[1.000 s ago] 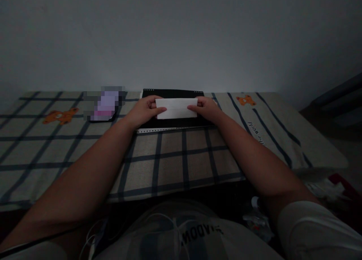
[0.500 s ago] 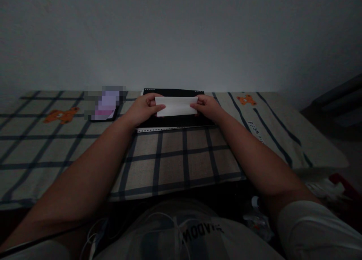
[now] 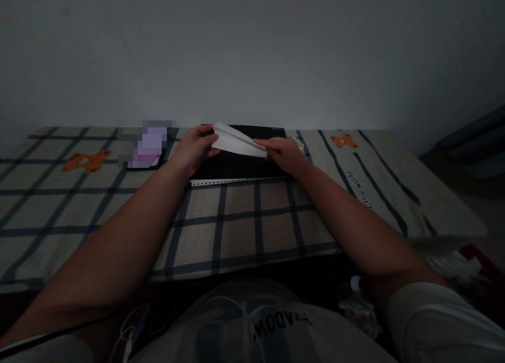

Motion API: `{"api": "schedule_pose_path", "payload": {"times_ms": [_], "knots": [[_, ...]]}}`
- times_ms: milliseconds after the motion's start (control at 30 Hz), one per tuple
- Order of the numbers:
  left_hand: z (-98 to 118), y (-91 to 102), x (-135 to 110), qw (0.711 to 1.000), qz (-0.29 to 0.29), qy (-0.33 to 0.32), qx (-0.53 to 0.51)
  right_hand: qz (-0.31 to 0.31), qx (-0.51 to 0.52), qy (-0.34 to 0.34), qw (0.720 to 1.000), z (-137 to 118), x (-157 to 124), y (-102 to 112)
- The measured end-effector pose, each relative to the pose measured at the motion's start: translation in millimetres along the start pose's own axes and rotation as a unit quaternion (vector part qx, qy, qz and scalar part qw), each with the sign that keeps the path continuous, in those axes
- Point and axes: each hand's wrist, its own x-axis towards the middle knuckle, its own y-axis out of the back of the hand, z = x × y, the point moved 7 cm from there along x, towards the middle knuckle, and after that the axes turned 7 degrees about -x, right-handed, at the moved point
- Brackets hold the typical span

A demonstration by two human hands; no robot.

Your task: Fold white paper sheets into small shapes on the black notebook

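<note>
A folded white sheet of paper point(image 3: 236, 143) is held between my two hands, slanting down to the right, with a crease along its length. My left hand point(image 3: 196, 146) grips its left end between thumb and fingers. At the right end, my right hand point(image 3: 279, 151) pinches the paper. Beneath both hands lies a black-covered notebook point(image 3: 232, 169) with punched holes along its white near edge. My wrists partly hide its left and right sides.
A phone point(image 3: 148, 147) with a blurred screen lies left of the notebook. The checked tablecloth point(image 3: 236, 215) bears orange bear prints and lettering. Behind the table rises a grey wall point(image 3: 252, 58). A clear plastic bottle point(image 3: 357, 300) is below the table's front edge at right.
The paper has gone from level to tilted, its left end raised, and now shows a lengthwise fold. My right hand has turned and shifted slightly left and down along it.
</note>
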Motion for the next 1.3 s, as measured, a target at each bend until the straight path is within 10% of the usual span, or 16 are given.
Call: {"api": "schedule_pose_path", "payload": {"times_ms": [200,833,1300], "knots": [[-3,1.8,-3,0.983,0.047,0.075,-0.158,-0.027,-0.072,0.127,0.989,-18,-2,-11],[14,-19.7,-21,0.981,-0.001,0.049,-0.189,-0.039,0.03,0.174,0.983,-73,-13,-3],[17,-61.5,-49,0.976,-0.122,0.071,-0.167,-0.023,0.32,-0.159,0.934,-41,-2,-14]]}}
